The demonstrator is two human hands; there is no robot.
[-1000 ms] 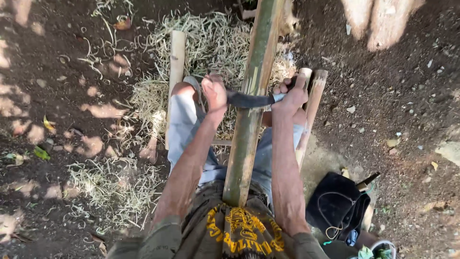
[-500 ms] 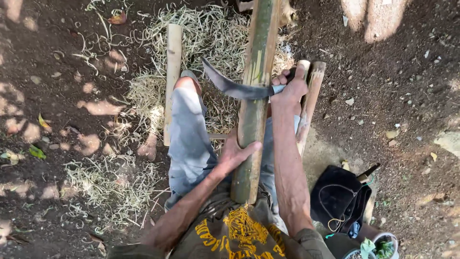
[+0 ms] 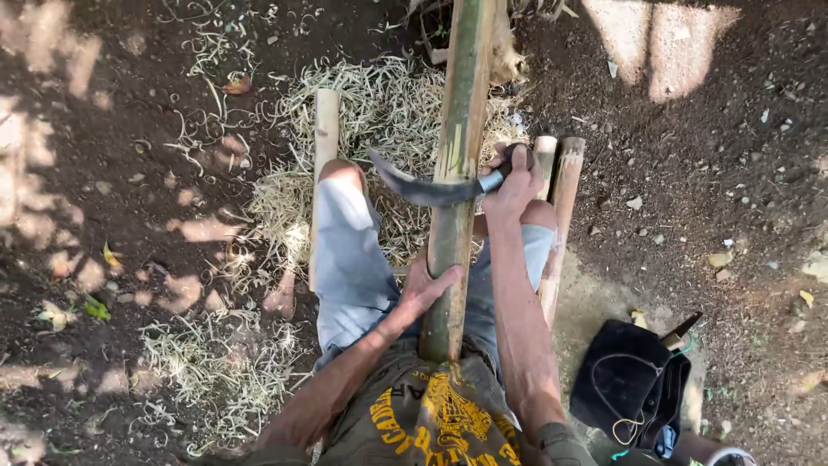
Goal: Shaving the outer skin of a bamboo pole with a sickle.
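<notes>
Fingers of the right hand point(image 3: 511, 185) are wrapped tight round the dark handle of a curved knife point(image 3: 431, 188), whose sickle-shaped blade lies crosswise over a long bamboo pole point(image 3: 457, 164), edge against its upper face. The left hand point(image 3: 424, 289) is clamped on the same pole lower down, thumb over the top, close to where the pole's near end butts against the person's belly. The pole runs away from the body between the knees in pale blue shorts point(image 3: 349, 259), out over a heap of pale bamboo shavings point(image 3: 379, 103); shorter split bamboo pieces point(image 3: 565, 216) lie just beside the right knee and another piece point(image 3: 325, 129) by the left. Risk sits mostly with that blade: if it skids on the smooth round skin it could swing toward the left knee or the lower hand. A loose hold low on the pole might let it roll under pressure. A black bag point(image 3: 634, 384) lies on the dirt to the right.
</notes>
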